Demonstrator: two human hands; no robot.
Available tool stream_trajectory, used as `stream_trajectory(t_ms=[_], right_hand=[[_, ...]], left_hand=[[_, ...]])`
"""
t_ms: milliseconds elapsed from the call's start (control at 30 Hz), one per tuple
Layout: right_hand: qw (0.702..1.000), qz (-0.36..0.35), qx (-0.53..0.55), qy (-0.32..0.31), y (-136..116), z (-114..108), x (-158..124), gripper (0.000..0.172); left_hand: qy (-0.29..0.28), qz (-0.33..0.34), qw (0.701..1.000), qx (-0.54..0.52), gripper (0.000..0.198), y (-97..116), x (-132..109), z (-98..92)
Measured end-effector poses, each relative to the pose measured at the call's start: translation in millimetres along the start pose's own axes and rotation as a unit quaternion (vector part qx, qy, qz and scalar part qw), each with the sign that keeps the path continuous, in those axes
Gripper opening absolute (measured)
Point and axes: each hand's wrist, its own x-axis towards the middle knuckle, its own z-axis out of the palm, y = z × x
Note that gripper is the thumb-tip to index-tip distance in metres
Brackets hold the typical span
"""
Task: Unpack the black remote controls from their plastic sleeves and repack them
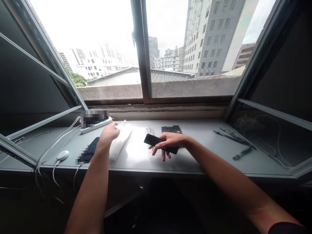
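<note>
1 black remote [152,140] is being clenched in the R hand [169,141] over a pale window ledge [202,159], w/ 3 more black remotes [171,129] being kept side by side just behind it. 1 clear plastic sleeve [152,150] is being partly overlapped by the R hand, between both hands. 1 white plastic packet [120,141] is being touched by the L hand [108,134]; grip can't be told. Just beside the L wrist, 1 phone [90,150] is being left on the ledge. Also being kept there: 1 power strip [96,126], 1 wired white mouse [62,155], white cables [57,146], several dark slim tools [232,138] at the R end.
</note>
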Motion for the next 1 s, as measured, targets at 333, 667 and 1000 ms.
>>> stream_trajectory(t_ms=[333,667,1000], right_hand=[[1.000,0.011,-0.003,-0.001,-2,1,0,0.065],[0.995,-0.046,0.024,0.089,4,0,5,0.057],[0.896,-0.164,0.294,0.289,16,-20,24,0.041]], left_hand=[[-0.079,-0.010,0.991,0.105,0.053,14,-1,6.0],[-0.038,0.020,0.997,0.070,0.073,34,-19,22.6],[-0.345,0.263,0.717,-0.546,0.062,164,-43,59.3]])
